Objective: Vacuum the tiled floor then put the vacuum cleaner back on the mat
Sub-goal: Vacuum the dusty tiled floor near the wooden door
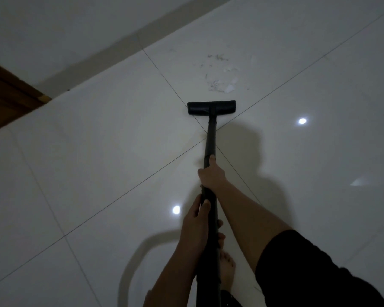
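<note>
A person stands on a pale tiled floor (98,151) in dim light, holding a black vacuum wand (210,138) with both hands. The right hand (211,173) is the farther one along the wand, its fingers wrapped fully round the tube with the thumb lying up along it toward 12 o'clock. The left hand (196,220) grips lower down, nearer the body, fingers curled tight round the wand and the thumb pressed on its top side. The two hands are near each other but apart.

From the hands the wand runs toward 12 o'clock and ends in a flat, wide black floor head (211,107), which lies on the tile just at 12 o'clock of a crossing of four grout lines. A little farther on, at about 12 to 1 o'clock of the head, a scatter of dust, hair and pale scraps (220,74) lies on the floor, not touching the head.

A bare foot (227,271) shows at 6 o'clock beside the wand. A dark sleeve (308,273) covers the right upper arm at 5 o'clock. A brown wooden door frame (9,96) stands at 9 to 10 o'clock, against the wall (64,29). Two round light reflections (176,210) shine on the tiles.
</note>
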Available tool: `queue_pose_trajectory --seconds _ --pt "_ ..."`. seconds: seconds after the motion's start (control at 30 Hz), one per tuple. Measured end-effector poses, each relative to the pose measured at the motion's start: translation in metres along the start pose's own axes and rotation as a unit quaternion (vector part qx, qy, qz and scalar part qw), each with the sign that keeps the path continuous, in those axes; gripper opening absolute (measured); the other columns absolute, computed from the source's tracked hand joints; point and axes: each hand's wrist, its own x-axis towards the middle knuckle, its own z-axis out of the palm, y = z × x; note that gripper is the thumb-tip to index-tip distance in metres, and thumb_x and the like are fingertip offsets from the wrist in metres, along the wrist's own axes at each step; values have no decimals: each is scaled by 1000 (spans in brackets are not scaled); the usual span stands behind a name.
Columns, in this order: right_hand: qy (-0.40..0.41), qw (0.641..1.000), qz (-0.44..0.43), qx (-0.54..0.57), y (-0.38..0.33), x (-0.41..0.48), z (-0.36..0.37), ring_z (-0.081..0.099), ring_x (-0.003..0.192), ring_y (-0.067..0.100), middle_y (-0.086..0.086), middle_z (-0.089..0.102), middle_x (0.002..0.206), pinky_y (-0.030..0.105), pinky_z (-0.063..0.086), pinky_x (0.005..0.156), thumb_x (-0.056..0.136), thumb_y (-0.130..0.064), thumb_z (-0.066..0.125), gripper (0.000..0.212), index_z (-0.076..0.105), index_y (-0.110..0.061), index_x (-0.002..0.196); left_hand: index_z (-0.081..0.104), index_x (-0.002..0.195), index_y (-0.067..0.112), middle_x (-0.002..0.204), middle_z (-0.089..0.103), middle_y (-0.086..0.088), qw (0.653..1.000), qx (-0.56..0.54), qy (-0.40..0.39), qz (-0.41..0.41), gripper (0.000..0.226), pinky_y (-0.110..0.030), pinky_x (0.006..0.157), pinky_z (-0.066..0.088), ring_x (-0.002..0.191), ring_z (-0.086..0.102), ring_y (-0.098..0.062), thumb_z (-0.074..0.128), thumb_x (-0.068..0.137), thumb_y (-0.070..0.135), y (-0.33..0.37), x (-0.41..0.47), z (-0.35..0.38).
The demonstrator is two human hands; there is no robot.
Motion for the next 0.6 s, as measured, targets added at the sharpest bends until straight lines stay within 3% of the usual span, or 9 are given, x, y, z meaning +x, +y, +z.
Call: queue_pose_trajectory --seconds 0.27,0.4,0.5,0.6 --pt "-5 1000 14 13 23 -23 -21 62 93 29 22 53 126 42 54 90 94 -15 42 74 0 -24 154 50 129 13 76 53 -16 999 39 7 -20 33 -23 40 42 46 50 -20 39 102 26 -10 -24 21" --pt "-29 999 25 33 33 -35 -38 57 84 25 22 53 127 35 52 82 96 -13 41 74 -4 -24 154 54 118 29 86 56 -19 997 73 18 -25 22 -26 44 41 45 52 -19 39 101 28 -13 -32 33" --pt "-37 999 22 11 37 -40 -53 60 101 31 23 47 137 36 50 87 97 -12 39 70 -2 -19 154 54 121 27 82 57 -19 997 68 23 -32 24 -25 42 41 46 51 -22 41 101 28 -12 -38 50" --pt "-32 999 13 17 39 -49 -68 50 124 36 22 39 145 38 42 99 97 -12 38 66 5 -16 154 52 123 22 71 56 -18 997 71 30 -29 26 -25 42 41 44 50 -24 40 101 28 -9 -42 65"
